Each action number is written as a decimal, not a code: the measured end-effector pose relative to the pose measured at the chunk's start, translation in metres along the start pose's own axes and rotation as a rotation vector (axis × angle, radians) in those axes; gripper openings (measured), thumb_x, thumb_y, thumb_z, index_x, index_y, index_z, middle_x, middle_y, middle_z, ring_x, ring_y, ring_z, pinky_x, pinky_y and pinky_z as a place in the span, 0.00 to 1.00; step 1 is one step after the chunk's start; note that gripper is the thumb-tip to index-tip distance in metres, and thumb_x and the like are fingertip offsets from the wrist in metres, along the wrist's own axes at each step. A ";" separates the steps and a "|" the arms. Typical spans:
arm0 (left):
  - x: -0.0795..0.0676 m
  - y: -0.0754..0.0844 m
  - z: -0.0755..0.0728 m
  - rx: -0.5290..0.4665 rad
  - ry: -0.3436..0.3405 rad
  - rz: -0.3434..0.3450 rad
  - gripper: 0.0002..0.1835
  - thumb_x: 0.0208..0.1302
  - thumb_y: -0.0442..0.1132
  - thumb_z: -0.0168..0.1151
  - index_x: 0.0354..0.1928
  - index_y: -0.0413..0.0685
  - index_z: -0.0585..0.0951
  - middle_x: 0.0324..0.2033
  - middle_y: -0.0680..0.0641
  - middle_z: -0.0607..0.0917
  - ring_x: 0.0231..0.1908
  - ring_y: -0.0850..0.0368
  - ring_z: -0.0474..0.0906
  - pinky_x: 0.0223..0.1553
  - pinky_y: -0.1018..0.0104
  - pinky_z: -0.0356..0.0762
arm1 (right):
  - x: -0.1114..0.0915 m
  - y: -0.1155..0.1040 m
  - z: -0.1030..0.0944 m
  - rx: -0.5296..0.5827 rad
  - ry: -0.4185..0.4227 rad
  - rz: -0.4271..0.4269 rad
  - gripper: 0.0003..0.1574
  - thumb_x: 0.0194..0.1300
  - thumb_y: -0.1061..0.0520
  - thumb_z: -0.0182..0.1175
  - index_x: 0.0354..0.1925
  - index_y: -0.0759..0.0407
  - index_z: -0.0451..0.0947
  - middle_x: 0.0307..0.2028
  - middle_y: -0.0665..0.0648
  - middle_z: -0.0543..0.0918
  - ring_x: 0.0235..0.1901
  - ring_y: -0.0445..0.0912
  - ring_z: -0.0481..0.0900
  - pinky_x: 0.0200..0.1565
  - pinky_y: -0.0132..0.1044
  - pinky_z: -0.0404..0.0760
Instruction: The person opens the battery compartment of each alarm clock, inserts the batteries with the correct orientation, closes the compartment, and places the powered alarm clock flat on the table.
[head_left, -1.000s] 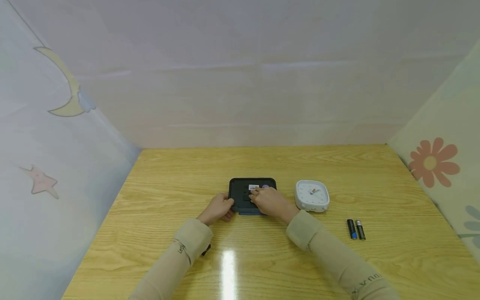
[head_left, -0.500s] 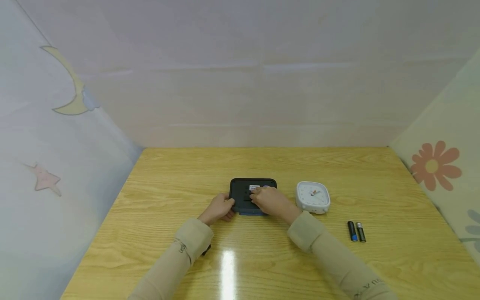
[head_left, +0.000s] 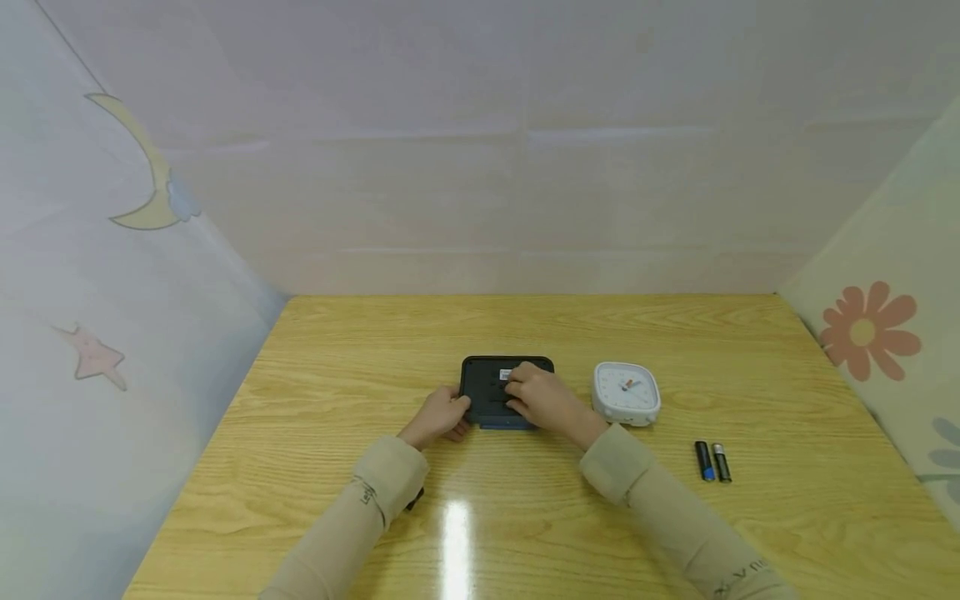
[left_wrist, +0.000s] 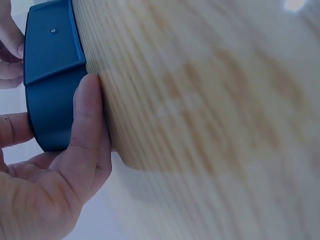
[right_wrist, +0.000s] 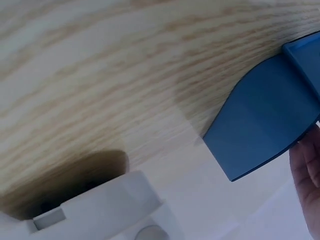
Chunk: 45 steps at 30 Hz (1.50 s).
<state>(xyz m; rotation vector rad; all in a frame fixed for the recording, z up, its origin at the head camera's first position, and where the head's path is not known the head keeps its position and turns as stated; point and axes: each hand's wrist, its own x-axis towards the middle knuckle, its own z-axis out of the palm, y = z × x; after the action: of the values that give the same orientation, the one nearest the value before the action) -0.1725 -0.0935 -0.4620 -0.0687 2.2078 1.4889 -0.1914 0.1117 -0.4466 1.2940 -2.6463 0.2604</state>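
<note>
A dark rectangular device (head_left: 480,387) lies on the table with its flat back, bearing a white label, facing up. Its side looks blue in both wrist views. My left hand (head_left: 441,414) grips its left end, thumb on top and other fingers along the side. Over the right half of the back is my right hand (head_left: 547,402), with bent fingers at the panel. Whether those fingers pinch a small part or only touch the back is hidden. To the right, a white clock (head_left: 626,390) stands apart from the device, its dial tilted upward.
Two batteries, one black and blue (head_left: 704,461) and one black and silver (head_left: 722,462), lie side by side at the right. A small black object (head_left: 415,500) shows beside the left cuff. Patterned sheets (head_left: 480,208) wall the wooden table's back and sides.
My right hand has shifted slightly to the right on the device's back, and its fingers have lifted and bent more. The left hand keeps its grip; clock and batteries stay put.
</note>
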 end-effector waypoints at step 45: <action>0.000 -0.001 0.000 -0.020 -0.001 0.005 0.23 0.67 0.38 0.40 0.62 0.37 0.65 0.24 0.39 0.76 0.20 0.52 0.73 0.23 0.62 0.77 | 0.001 -0.017 0.010 -0.054 0.021 0.175 0.05 0.63 0.62 0.56 0.31 0.64 0.74 0.29 0.57 0.69 0.26 0.46 0.66 0.27 0.35 0.72</action>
<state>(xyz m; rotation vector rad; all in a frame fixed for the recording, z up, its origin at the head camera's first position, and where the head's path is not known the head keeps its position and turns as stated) -0.1719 -0.0940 -0.4631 -0.0691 2.1937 1.5130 -0.1792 0.0985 -0.4545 1.0390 -2.7314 0.2240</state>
